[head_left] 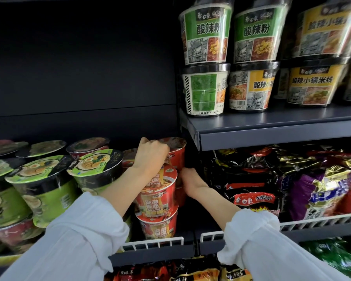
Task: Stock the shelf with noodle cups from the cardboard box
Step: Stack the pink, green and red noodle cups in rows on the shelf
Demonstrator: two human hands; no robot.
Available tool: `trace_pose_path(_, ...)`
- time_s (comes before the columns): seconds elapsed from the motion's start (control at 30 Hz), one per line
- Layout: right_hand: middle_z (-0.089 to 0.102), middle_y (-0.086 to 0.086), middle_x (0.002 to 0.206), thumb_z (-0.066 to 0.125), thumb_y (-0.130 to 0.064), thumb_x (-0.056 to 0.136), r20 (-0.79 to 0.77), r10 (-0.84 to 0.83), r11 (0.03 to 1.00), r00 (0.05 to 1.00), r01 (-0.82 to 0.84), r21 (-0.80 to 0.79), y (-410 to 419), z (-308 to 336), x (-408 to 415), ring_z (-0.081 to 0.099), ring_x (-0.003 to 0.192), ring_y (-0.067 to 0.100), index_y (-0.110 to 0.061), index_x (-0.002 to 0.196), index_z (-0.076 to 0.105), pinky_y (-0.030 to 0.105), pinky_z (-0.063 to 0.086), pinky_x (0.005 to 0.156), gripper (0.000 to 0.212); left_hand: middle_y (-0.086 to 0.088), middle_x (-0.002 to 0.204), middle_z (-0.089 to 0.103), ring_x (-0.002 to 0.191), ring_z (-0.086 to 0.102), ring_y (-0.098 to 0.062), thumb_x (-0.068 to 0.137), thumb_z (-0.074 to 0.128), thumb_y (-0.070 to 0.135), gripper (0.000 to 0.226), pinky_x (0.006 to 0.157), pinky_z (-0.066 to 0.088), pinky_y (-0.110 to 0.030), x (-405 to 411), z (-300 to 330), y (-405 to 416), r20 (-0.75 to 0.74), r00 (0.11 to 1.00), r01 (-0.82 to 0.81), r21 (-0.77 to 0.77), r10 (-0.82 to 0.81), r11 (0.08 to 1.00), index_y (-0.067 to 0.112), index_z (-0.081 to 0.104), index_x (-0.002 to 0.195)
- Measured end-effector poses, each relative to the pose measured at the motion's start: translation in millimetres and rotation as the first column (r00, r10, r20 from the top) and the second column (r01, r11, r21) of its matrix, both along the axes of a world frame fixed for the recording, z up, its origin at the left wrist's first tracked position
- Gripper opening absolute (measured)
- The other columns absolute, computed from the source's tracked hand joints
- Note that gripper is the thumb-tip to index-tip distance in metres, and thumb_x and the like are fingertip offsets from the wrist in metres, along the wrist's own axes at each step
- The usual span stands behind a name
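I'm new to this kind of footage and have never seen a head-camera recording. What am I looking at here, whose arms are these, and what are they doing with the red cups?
There is no machine: a person wears one wide-angle camera on the head, looking forward and down, so the two white-sleeved arms are theirs. This single picture faces a shop shelf. The left hand has its grip on the rim of the top red noodle cup at the back of a stack. The right hand reaches in beside the stack; its fingers are hidden behind the cups, so I cannot tell what they hold. In front stand more red cups, behind a white wire rail. Green-lidded cups sit to the left, bagged noodles to the right, and green and yellow tubs on the shelf above. No cardboard box is visible.
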State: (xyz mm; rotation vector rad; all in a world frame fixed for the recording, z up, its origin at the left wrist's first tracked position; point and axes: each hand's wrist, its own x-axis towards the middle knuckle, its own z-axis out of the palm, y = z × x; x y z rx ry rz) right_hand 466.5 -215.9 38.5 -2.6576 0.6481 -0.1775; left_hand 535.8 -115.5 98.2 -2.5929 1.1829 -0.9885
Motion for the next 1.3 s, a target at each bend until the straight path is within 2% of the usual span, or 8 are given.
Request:
trace_pose_path(0.13, 0.058, 0.016, 0.125, 0.054, -0.014, 0.089, 0.002, -0.024, 1.000, 1.000, 0.024, -0.016, 4.1, 4.3, -1.4, 0.053, 0.120, 0.032, -0.004, 0.119, 0.057, 0.039, 0.049, 0.094, 0.032, 0.002, 0.086, 0.068, 0.084, 0.063, -0.020, 0.089, 0.052, 0.009, 0.021, 0.090, 0.037, -0.034, 2.7, -2.2, 1.2, 0.000, 1.000, 0.004, 0.015, -0.004, 1.000, 0.022, 0.068, 0.090)
trace_pose_path(0.2, 0.054, 0.013, 0.128, 0.052, -0.026, 0.090, -0.034, -0.025, 0.991, 0.999, 0.020, -0.130, 5.9, 4.9, -3.7, 0.048, 0.125, 0.030, -0.010, 0.122, 0.055, 0.041, 0.045, 0.096, 0.037, 0.001, 0.087, 0.069, 0.084, 0.064, -0.020, 0.090, 0.051, 0.010, 0.022, 0.091, 0.037, -0.035, 2.9, -1.8, 0.3, -0.001, 1.000, 0.009, 0.003, -0.009, 1.000, 0.022, 0.069, 0.091)
trace_pose_path(0.37, 0.057, 0.014, 0.126, 0.036, -0.007, 0.096, -0.032, -0.067, 0.969, 0.997, 0.057, -0.240, -5.1, 6.2, -3.9, 0.055, 0.118, 0.032, -0.007, 0.121, 0.055, 0.039, 0.045, 0.094, 0.031, 0.002, 0.083, 0.068, 0.080, 0.063, -0.019, 0.089, 0.051, 0.008, 0.022, 0.090, 0.038, -0.034, 4.7, -2.4, -0.4, 0.009, 1.000, 0.008, -0.005, -0.008, 1.000, 0.022, 0.068, 0.086)
trace_pose_path(0.6, 0.056, 0.013, 0.126, 0.047, -0.016, 0.094, -0.060, -0.001, 0.984, 0.998, -0.009, -0.177, 2.0, 4.5, -3.7, 0.056, 0.117, 0.032, -0.009, 0.122, 0.056, 0.038, 0.049, 0.089, 0.031, 0.002, 0.083, 0.068, 0.081, 0.064, -0.020, 0.090, 0.051, 0.008, 0.021, 0.091, 0.038, -0.035, 4.5, -4.3, -1.8, 0.011, 1.000, -0.001, 0.003, 0.001, 1.000, 0.021, 0.068, 0.085)
trace_pose_path(0.8, 0.049, 0.021, 0.133, 0.032, -0.004, 0.097, -0.065, -0.005, 0.999, 0.998, 0.007, 0.033, -10.1, 7.8, 4.6, 0.050, 0.123, 0.036, 0.001, 0.128, 0.050, 0.039, 0.043, 0.101, 0.036, 0.003, 0.079, 0.067, 0.075, 0.063, -0.020, 0.089, 0.049, 0.005, 0.024, 0.090, 0.036, -0.034, 4.6, 2.0, -1.0, 0.009, 1.000, 0.003, 0.005, -0.003, 1.000, 0.020, 0.065, 0.079)
trace_pose_path(0.97, 0.057, 0.020, 0.127, 0.038, 0.000, 0.095, -0.038, -0.068, 0.988, 0.997, 0.073, 0.135, -10.4, -4.7, 10.0, 0.057, 0.116, 0.032, 0.001, 0.123, 0.055, 0.036, 0.048, 0.098, 0.033, 0.002, 0.083, 0.068, 0.079, 0.063, -0.020, 0.091, 0.048, 0.008, 0.024, 0.095, 0.033, -0.035, 0.7, -2.3, -0.2, -0.026, 1.000, 0.006, 0.023, -0.005, 1.000, 0.022, 0.067, 0.088)
trace_pose_path(1.17, 0.056, 0.018, 0.127, 0.044, -0.003, 0.093, 0.029, -0.133, 0.980, 0.991, 0.127, 0.152, -6.5, -6.4, 10.2, 0.057, 0.117, 0.030, -0.001, 0.123, 0.054, 0.033, 0.047, 0.096, 0.031, 0.001, 0.080, 0.069, 0.075, 0.062, -0.021, 0.091, 0.051, 0.010, 0.022, 0.093, 0.031, -0.036, 0.8, 4.5, 0.2, -0.056, 0.998, 0.005, 0.036, -0.003, 0.999, 0.021, 0.067, 0.082)
trace_pose_path(1.3, 0.058, 0.018, 0.126, 0.047, -0.004, 0.093, 0.024, -0.138, 0.981, 0.990, 0.134, 0.143, -10.6, -3.9, 8.0, 0.057, 0.117, 0.029, -0.001, 0.122, 0.053, 0.031, 0.047, 0.094, 0.030, 0.001, 0.087, 0.069, 0.081, 0.063, -0.022, 0.092, 0.050, 0.011, 0.023, 0.094, 0.029, -0.037, -2.1, 5.7, -0.2, -0.102, 0.995, 0.024, 0.042, -0.020, 0.999, 0.022, 0.069, 0.093)
